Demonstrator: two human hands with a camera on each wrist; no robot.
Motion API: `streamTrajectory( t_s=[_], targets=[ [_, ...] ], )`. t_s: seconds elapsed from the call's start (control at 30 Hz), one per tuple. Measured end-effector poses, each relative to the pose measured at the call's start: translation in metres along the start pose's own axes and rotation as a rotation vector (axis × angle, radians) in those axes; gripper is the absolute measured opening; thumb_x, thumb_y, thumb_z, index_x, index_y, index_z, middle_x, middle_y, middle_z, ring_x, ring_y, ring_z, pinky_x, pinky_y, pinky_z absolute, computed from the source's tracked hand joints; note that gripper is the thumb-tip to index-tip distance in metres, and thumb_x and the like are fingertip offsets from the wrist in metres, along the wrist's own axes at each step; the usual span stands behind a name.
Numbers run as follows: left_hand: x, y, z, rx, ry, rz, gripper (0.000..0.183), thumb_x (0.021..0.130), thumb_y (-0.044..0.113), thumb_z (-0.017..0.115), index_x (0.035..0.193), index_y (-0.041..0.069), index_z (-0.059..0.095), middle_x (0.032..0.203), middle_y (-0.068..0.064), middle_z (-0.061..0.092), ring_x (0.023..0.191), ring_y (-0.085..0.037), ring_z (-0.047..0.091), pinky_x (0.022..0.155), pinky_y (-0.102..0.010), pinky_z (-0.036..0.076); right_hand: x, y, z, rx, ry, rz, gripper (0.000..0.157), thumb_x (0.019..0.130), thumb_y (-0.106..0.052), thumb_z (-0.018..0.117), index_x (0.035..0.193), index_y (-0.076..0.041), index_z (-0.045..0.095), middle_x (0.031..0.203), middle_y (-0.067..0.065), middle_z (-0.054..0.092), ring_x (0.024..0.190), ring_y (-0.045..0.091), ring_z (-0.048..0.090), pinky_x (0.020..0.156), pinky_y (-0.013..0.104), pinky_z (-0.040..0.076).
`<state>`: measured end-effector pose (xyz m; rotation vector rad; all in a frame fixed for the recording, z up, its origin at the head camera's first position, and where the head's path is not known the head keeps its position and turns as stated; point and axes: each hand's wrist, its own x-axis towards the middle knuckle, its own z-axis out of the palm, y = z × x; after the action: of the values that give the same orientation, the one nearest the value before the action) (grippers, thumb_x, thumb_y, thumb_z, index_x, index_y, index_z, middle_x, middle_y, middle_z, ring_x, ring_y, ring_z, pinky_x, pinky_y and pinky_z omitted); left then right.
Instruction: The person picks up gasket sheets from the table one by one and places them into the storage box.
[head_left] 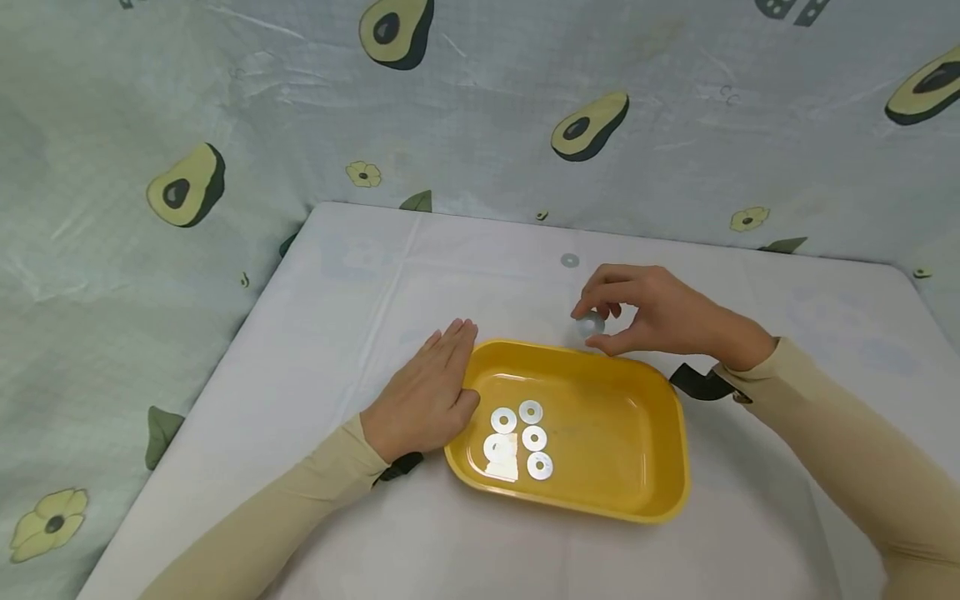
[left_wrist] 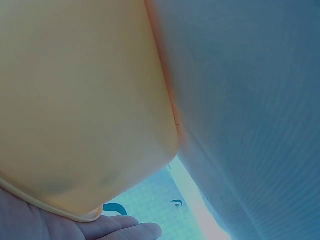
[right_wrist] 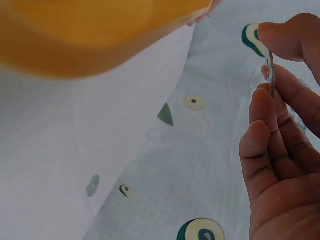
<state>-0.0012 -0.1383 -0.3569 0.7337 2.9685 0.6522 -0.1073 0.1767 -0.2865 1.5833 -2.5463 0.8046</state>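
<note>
My right hand (head_left: 651,310) pinches a flat metal washer (head_left: 591,325) between thumb and fingers, above the far rim of a yellow tray (head_left: 600,492). In the right wrist view the washer (right_wrist: 270,75) appears edge-on at the fingertips. Flat against the tray's left rim lies my left hand (head_left: 423,400), its fingers straight and together; the left wrist view has these fingers (left_wrist: 125,232) beside the tray's lip. Several washers (head_left: 540,465) lie spread in the left part of the tray, one partly lost in glare. Another washer (head_left: 570,260) lies on the table beyond my right hand.
A white cloth covers the table (head_left: 360,292). Behind and to the left hangs a pale curtain (head_left: 480,125) with avocado and flower prints, meeting the table's far and left edges. A dark strap (head_left: 701,383) sticks out from the right wrist near the tray's corner.
</note>
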Motion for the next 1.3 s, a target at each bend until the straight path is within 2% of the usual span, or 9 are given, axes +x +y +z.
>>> streamTrajectory(
  t_s=[0.27, 0.7, 1.03, 1.3],
  targets=[
    [0.0, 0.0, -0.002, -0.006, 0.001, -0.013, 0.071, 0.096, 0.019, 0.045, 0.158, -0.011, 0.029, 0.168, -0.024, 0.031, 0.161, -0.035, 0.027, 0.134, -0.049, 0.02, -0.005, -0.016, 0.004, 0.061, -0.073, -0.021, 0.032, 0.077, -0.006, 0.088, 0.103, -0.021, 0.077, 0.101, -0.01, 0.066, 0.079, 0.008, 0.058, 0.066, 0.021, 0.056],
    [0.001, 0.0, -0.002, -0.001, 0.002, -0.012, 0.071, 0.096, 0.019, 0.045, 0.158, -0.011, 0.028, 0.168, -0.025, 0.032, 0.16, -0.035, 0.027, 0.134, -0.049, 0.021, -0.022, -0.035, 0.016, 0.111, -0.316, 0.093, 0.022, 0.084, -0.019, 0.085, 0.104, -0.025, 0.075, 0.102, -0.014, 0.062, 0.085, -0.001, 0.055, 0.073, 0.017, 0.055],
    [0.002, 0.001, -0.002, -0.001, 0.001, -0.013, 0.071, 0.096, 0.02, 0.045, 0.158, -0.011, 0.029, 0.168, -0.025, 0.032, 0.16, -0.036, 0.027, 0.134, -0.05, 0.021, -0.035, -0.043, 0.034, 0.174, -0.384, 0.075, 0.022, 0.086, -0.02, 0.083, 0.107, -0.024, 0.076, 0.103, -0.015, 0.063, 0.082, -0.002, 0.054, 0.071, 0.014, 0.053],
    [0.002, 0.002, -0.001, -0.01, -0.002, -0.014, 0.071, 0.096, 0.019, 0.046, 0.158, -0.01, 0.028, 0.167, -0.025, 0.032, 0.16, -0.035, 0.028, 0.134, -0.049, 0.021, -0.04, -0.045, 0.052, 0.195, -0.356, -0.008, 0.022, 0.084, -0.019, 0.084, 0.105, -0.022, 0.076, 0.101, -0.012, 0.065, 0.08, -0.004, 0.053, 0.07, 0.012, 0.052]
  ],
)
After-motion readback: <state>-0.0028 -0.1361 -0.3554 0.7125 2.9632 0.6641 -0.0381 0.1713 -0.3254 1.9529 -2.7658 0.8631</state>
